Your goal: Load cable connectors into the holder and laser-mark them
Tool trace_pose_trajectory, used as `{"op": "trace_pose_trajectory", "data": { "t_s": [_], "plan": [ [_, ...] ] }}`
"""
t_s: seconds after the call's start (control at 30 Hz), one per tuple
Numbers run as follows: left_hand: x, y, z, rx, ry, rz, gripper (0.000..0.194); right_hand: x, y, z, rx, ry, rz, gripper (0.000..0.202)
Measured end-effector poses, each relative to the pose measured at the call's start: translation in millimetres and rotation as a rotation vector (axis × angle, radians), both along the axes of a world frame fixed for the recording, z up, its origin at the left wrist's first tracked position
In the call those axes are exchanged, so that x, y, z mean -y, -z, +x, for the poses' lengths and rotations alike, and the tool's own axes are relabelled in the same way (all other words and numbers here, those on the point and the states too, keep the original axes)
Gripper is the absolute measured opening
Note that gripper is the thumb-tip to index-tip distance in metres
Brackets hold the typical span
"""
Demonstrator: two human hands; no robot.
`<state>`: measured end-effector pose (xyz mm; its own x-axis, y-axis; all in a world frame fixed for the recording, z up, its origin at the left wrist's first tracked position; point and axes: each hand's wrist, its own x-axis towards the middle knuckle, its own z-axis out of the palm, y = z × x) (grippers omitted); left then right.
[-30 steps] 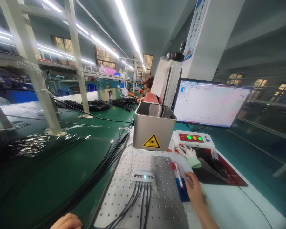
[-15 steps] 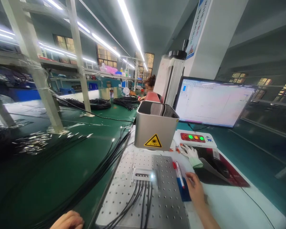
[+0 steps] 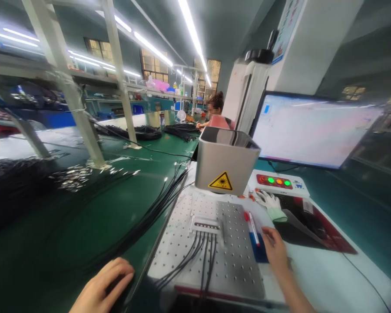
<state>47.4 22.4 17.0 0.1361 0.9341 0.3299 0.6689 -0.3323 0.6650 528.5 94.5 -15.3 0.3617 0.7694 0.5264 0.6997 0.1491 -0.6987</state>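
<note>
Several black cables (image 3: 195,248) run from a small metal fixture (image 3: 206,225) down over the perforated metal plate (image 3: 244,265). Above the plate is a grey laser head (image 3: 226,167) with a yellow warning sign. My left hand (image 3: 106,284) is over the green table, left of the plate, fingers bent and apart, with nothing visible in it. My right hand (image 3: 275,248) rests beside the plate's right edge, near a blue pad (image 3: 260,252) and a red-and-white marker (image 3: 254,228); its thumb and fingers are apart and it holds nothing.
Long black cables (image 3: 150,221) lie along the green table (image 3: 127,234). A monitor (image 3: 316,130), a button panel (image 3: 280,181), a white glove (image 3: 270,202) and a mouse (image 3: 314,224) are at the right. A person (image 3: 218,117) sits behind the machine; shelf posts (image 3: 125,91) stand left.
The view has shifted, so the scene sits further right and higher. My left hand has come further into view. The bright spot on the fixture has gone. My right hand stays beside the pad.
</note>
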Motion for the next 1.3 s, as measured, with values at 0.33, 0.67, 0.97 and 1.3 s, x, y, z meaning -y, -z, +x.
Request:
{"op": "trace_pose_trajectory", "data": {
  "t_s": [0.33, 0.67, 0.97, 1.3],
  "plan": [
    [-4.7, -61.5, 32.6, -0.130, 0.065, -0.303, 0.018, -15.5, -21.0, -34.0, 0.253, -0.349, -0.106, 0.033],
    [-47.8, -34.0, 208.1, -0.466, 0.262, 0.040, 0.047, -58.4, -21.9, -88.3, 0.679, -0.582, -0.334, 0.053],
    [-52.9, -33.9, 228.3, -0.568, 0.111, 0.154, 0.043, -60.8, -46.5, -102.8, 0.643, -0.606, -0.239, 0.035],
    [-78.3, -65.0, 189.5, -0.027, -0.168, 0.055, 0.038, -53.3, -96.7, -136.5, 0.307, -0.702, -0.201, 0.049]
  ]
}}
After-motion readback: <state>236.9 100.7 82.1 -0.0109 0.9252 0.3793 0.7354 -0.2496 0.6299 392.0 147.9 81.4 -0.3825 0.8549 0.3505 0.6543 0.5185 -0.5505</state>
